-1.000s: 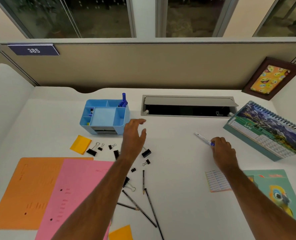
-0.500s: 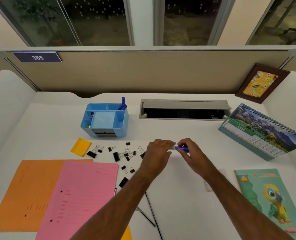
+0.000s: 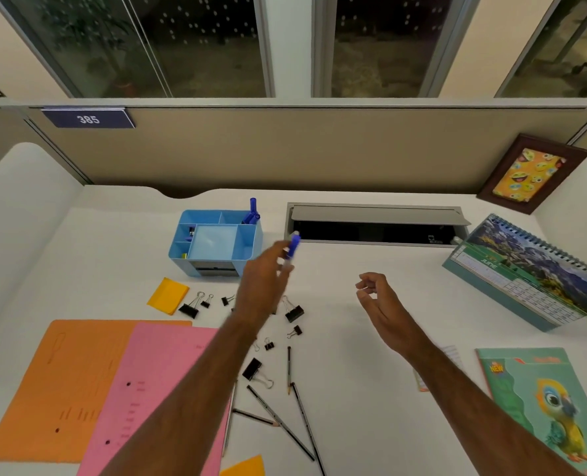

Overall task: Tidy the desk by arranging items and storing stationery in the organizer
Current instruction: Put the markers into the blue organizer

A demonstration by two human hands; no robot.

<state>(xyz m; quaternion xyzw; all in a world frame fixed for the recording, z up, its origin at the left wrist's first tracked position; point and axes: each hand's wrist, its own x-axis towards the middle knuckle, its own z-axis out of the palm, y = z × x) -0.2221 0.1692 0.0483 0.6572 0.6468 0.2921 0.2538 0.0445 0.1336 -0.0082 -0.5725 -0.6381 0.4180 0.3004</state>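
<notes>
My left hand (image 3: 263,280) holds a blue-capped pen (image 3: 292,247) upright, just right of the light blue desk organizer (image 3: 247,250). Several blue pens (image 3: 252,214) stand in the organizer's back right compartment. My right hand (image 3: 376,293) hovers over the desk's middle, fingers loosely curled, holding nothing. Several black binder clips (image 3: 294,312) lie scattered under and around my left forearm. Several pencils (image 3: 288,369) lie nearer the front edge.
Orange folder (image 3: 62,389) and pink folder (image 3: 154,389) lie front left, a yellow sticky pad (image 3: 167,296) beside the clips. Desk calendar (image 3: 525,273), parrot notebook (image 3: 542,407) and picture frame (image 3: 532,173) are on the right. A cable hatch (image 3: 374,223) is open at the back.
The pen passed from my right hand to my left hand. My left hand then carried it up toward the organizer, while my right hand drew back, empty.
</notes>
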